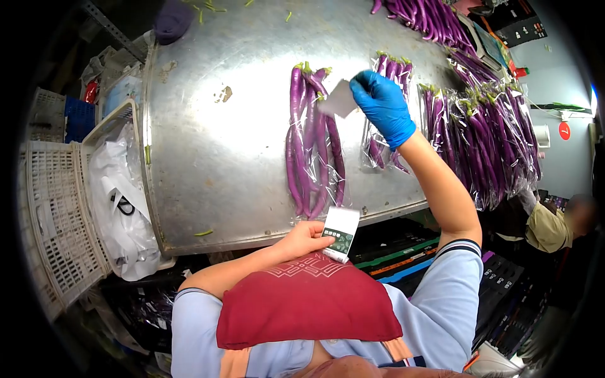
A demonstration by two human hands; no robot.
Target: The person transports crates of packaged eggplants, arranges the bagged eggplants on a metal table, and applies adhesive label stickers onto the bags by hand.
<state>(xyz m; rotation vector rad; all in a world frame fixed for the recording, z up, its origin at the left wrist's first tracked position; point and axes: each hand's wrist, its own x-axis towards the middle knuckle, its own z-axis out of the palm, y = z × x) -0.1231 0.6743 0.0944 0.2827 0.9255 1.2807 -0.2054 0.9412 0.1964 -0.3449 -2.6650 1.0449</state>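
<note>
My right hand (pixel 383 106), in a blue glove, pinches a small pale label (pixel 338 99) over the top right of a bundle of long purple eggplants (pixel 309 142) in clear plastic. My bare left hand (pixel 306 240) holds a strip of labels (pixel 341 230), white above and dark green below, near the table's front edge, just under the bundle's lower ends. Another bagged bundle of eggplants (pixel 399 74) lies right of the first one, partly behind my gloved hand.
Many bagged eggplants (pixel 482 142) cover the metal table's (pixel 208 157) right side, with loose ones (pixel 428 22) at the back. A white basket (pixel 120 189) of plastic bags stands at the left. A person (pixel 549 227) is at the far right.
</note>
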